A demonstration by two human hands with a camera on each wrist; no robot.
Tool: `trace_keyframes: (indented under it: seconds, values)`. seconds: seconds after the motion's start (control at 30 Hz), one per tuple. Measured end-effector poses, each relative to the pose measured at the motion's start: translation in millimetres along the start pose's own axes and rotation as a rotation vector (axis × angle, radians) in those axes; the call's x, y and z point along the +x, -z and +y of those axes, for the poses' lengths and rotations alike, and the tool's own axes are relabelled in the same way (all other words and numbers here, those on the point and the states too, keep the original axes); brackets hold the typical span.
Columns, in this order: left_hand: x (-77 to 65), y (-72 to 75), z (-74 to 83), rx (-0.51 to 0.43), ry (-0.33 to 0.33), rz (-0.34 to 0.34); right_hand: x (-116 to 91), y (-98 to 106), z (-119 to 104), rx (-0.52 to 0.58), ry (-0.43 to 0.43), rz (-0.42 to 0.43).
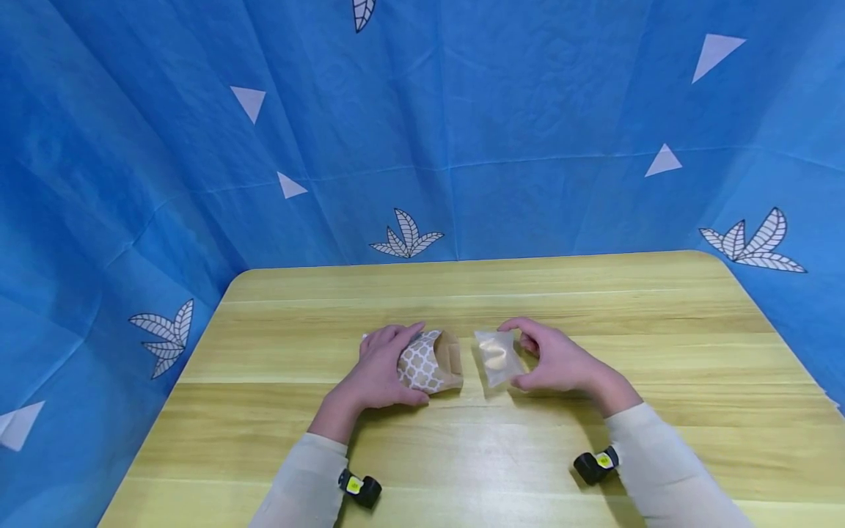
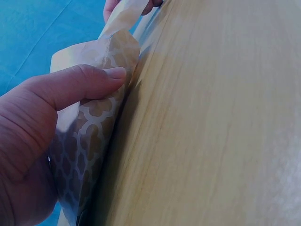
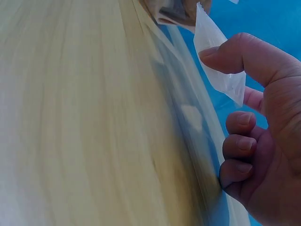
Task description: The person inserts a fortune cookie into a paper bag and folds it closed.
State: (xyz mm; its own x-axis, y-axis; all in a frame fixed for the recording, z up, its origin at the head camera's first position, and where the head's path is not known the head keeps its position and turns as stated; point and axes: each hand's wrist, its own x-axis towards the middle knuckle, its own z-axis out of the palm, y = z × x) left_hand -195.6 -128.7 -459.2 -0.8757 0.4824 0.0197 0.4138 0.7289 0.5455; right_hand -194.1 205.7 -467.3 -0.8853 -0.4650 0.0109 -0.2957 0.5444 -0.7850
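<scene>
My left hand (image 1: 383, 370) grips a brown paper bag (image 1: 422, 364) with a white lattice pattern, its thumb along the near side in the left wrist view. The bag lies on its side, and its open mouth faces right. Just right of that mouth, my right hand (image 1: 554, 359) holds a small translucent white packet (image 1: 496, 358) by its edges between thumb and index finger. In the right wrist view the packet (image 3: 214, 61) is tilted above the tabletop, while the other fingers (image 3: 240, 146) curl in beside the palm.
Both hands work over a light wooden table (image 1: 264, 440) with rounded far corners. A blue curtain (image 1: 528, 110) with white triangles and leaf prints hangs behind it and along the left. Each sleeve carries a small black wrist camera (image 1: 359, 488).
</scene>
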Motion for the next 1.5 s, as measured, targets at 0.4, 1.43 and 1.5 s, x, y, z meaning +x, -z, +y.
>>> trace_keyframes:
  seconds: [0.4,1.43,1.5]
  values:
    - [0.5,1.1,1.1,0.005,0.003,-0.008,11.8,-16.5,-19.7,0.008,0.049,-0.026]
    - [1.8,0.4,-0.9,0.02,0.012,-0.019,25.7,-39.2,-32.4,-0.083,-0.021,0.069]
    - [2.0,0.3,-1.4,0.024,0.014,-0.018,25.5,-39.7,-33.1,-0.112,-0.013,0.076]
